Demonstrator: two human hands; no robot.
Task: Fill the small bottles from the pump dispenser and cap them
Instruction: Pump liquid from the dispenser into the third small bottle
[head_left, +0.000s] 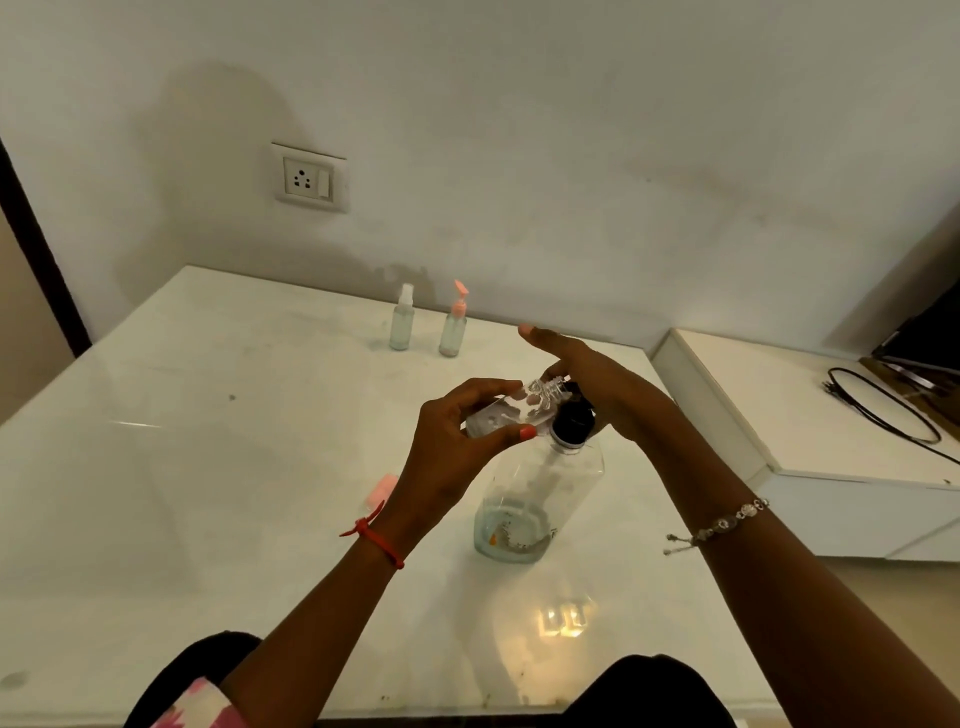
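Dispenser (540, 499) upright on worktop (208, 467), a little liquid at its bottom. Pink cap (382, 491) lies just left of it, partly behind the left wrist. Left hand (457, 441), up-left of the dispenser's neck, has thumb and fingers curled round a clear bottle (501, 415), tilted near flat, open mouth at the pump nozzle. Right hand (602, 389) lies on the black pump head (571, 423), fingers mostly straight, index stretched out. Well behind the dispenser, by the wall: spray bottle (402, 325) and pink-top bottle (453, 327), upright, side by side.
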